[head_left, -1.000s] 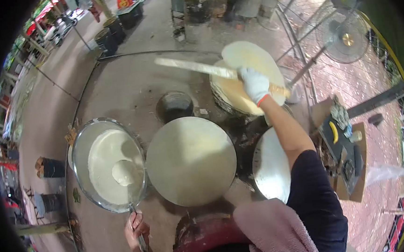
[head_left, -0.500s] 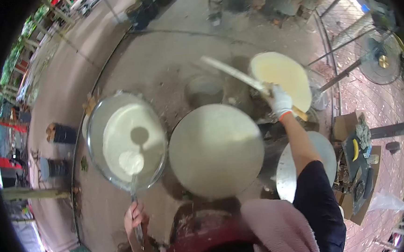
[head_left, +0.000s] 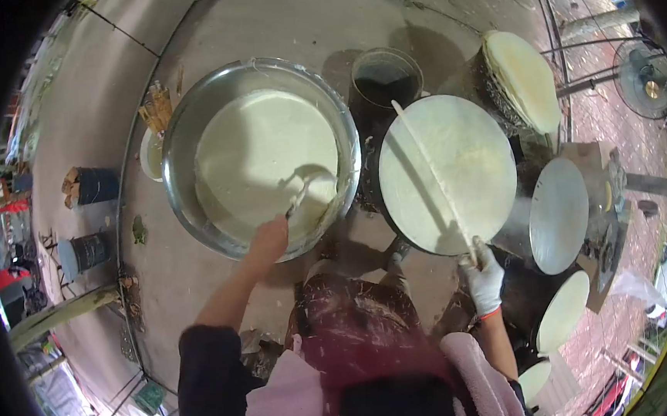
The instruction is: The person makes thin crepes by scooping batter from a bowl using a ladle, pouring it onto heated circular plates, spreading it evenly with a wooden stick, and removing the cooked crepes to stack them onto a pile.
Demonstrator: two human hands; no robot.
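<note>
My left hand is closed round the handle of a ladle, whose bowl is at the right side of the pale batter in a large metal basin. My right hand, in a white glove with an orange cuff, grips the lower end of a long flat wooden stick. That stick extends up and left over a round griddle covered with a pale layer. A stack of thin round sheets lies beyond the griddle at the upper right.
A dark round bucket stands behind the griddle and basin. More round plates, one grey and one pale, are at the right. A fan is at the far right. Sticks stand in a container left of the basin.
The view has shifted, bringing the basin nearer the centre. My right hand has come back from the stack to the griddle's near edge with the stick. My left hand has moved up over the basin with the ladle.
</note>
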